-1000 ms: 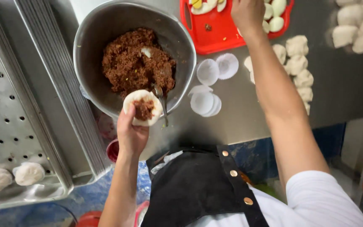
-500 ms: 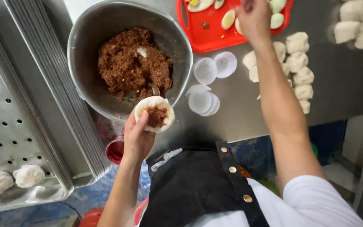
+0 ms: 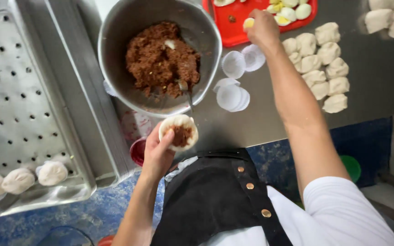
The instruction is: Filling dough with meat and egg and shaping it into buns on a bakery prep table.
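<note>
My left hand [image 3: 157,152] cups a flat round of white dough [image 3: 178,132] with a lump of brown minced filling in its middle, held just below the big steel bowl [image 3: 115,68]. The bowl holds more brown filling [image 3: 160,59], and a spoon [image 3: 185,93] leans in it. My right hand [image 3: 261,28] reaches out to the red tray [image 3: 233,27] and pinches a piece of boiled egg [image 3: 249,23] at the tray's edge. More egg pieces [image 3: 288,11] lie on that tray.
Several white dough pieces [image 3: 324,64] lie on the steel table right of my arm, more at the top right. White paper liners [image 3: 233,93] sit beside the bowl. A perforated steel tray [image 3: 19,105] at left carries three shaped buns [image 3: 21,178]. Black apron below.
My left hand has drawn the filled dough down and away from the bowl toward my body. My right hand has come back from the tray's middle to its near edge with an egg piece.
</note>
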